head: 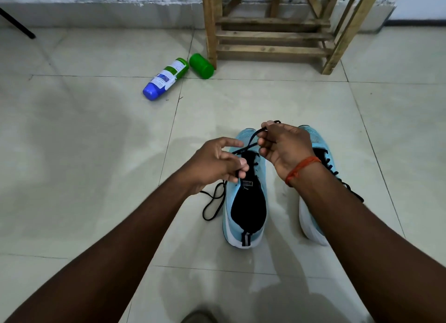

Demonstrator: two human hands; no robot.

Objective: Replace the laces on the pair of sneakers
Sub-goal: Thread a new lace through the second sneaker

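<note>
While the left sneaker [248, 206] and the right sneaker [319, 144] sit side by side on the tiled floor [96, 153], my left hand [217, 160] pinches the black lace [244, 149] above the left sneaker's tongue. My right hand [284, 146] curls its fingers round the same lace over the toe. A loose end trails on the tiles.

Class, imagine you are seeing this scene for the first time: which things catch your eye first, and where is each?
At the centre, the left hand and the right hand each pinch a black lace above a light-blue sneaker on the tiled floor. A second sneaker stands just right of it, partly hidden. Farther back, a blue-and-green bottle lies on its side by a green cap, near a wooden stand.
</note>
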